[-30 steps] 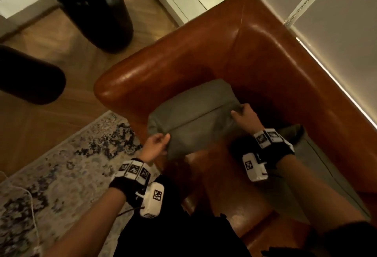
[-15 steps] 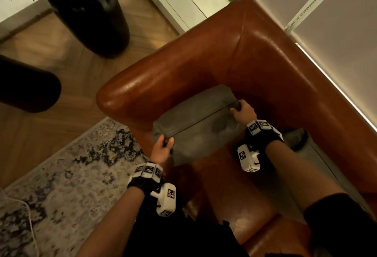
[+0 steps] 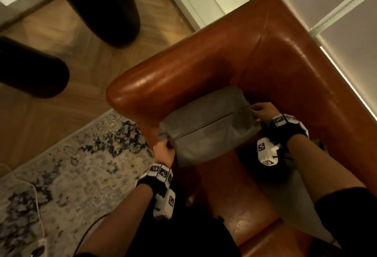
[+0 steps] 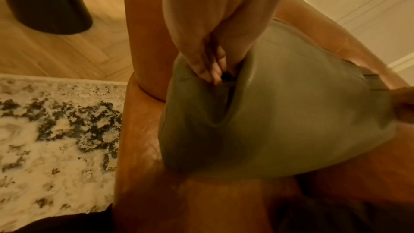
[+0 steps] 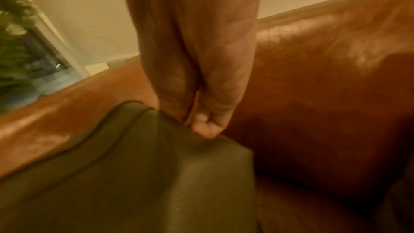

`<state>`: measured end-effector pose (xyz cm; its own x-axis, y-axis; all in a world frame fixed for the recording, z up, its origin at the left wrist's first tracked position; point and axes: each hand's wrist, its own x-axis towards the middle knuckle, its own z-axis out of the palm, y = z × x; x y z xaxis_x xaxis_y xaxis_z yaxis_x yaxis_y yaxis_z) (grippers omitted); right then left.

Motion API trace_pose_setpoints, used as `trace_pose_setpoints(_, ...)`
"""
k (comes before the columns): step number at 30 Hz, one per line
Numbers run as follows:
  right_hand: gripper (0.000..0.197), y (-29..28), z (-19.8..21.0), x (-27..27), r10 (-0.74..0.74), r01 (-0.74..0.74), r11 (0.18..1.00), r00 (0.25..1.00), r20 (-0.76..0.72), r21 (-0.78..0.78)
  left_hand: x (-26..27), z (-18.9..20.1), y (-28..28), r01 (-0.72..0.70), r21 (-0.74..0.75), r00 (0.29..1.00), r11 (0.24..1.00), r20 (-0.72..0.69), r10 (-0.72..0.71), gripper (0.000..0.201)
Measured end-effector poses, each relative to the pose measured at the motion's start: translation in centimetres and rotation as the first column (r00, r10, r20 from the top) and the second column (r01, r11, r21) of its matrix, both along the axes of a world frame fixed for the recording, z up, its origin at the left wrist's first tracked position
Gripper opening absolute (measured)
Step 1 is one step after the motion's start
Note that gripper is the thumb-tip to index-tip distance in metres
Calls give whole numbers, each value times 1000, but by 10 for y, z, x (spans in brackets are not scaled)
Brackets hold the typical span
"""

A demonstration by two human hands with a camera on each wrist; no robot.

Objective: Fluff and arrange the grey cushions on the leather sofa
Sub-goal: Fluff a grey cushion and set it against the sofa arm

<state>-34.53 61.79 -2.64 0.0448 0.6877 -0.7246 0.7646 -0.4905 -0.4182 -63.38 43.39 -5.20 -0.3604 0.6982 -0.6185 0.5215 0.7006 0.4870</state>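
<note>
The grey cushion [image 3: 208,128] is soft and plump, smooth-skinned with a piped seam along its top edge, and stands in the corner of the glossy brown leather sofa [image 3: 204,56], leaning against the rounded armrest. The left hand [image 3: 164,152] pinches the seam corner nearest the patterned rug [image 3: 61,175], its fingertips [image 4: 212,73] curled into a fold of the fabric. The right hand [image 3: 263,111] grips the opposite corner, toward the sofa's back, fingers [image 5: 203,127] curled shut over the edge. Both forearms reach forward, wrists wearing black bands with white marker blocks.
</note>
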Motion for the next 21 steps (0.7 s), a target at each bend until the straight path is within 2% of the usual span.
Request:
trace_pose_setpoints(5,34,0,0,-8,249,-248,968,957,146,-28,10,3,6,61,-143,990,988,-118,-78,26)
trace_pose_setpoints(8,38,-10,-7,-16,281,-284,959,932,230,-17,16,0,1,121,-140,989,983,-67,-132,25)
trace_pose_setpoints(11,39,-26,-13,-25,132,-154,987,935,328,43,20,-3,-9,123,-61,992,991,-17,-124,27)
trace_pose_setpoints(14,44,-29,-12,-28,-97,94,995,950,298,22,22,2,-15,63,39,998,997,-17,-62,28)
trace_pose_setpoints(16,41,-22,-9,-27,-148,160,987,957,248,-30,18,6,-21,-63,135,997,989,-32,68,22)
trace_pose_setpoints(19,32,-9,-3,-27,-204,211,976,974,103,-61,9,14,-32,-260,190,965,947,31,259,15)
trace_pose_setpoints(21,28,-2,10,-22,-335,333,942,942,-39,-53,-3,22,-36,-342,201,940,918,83,332,14)
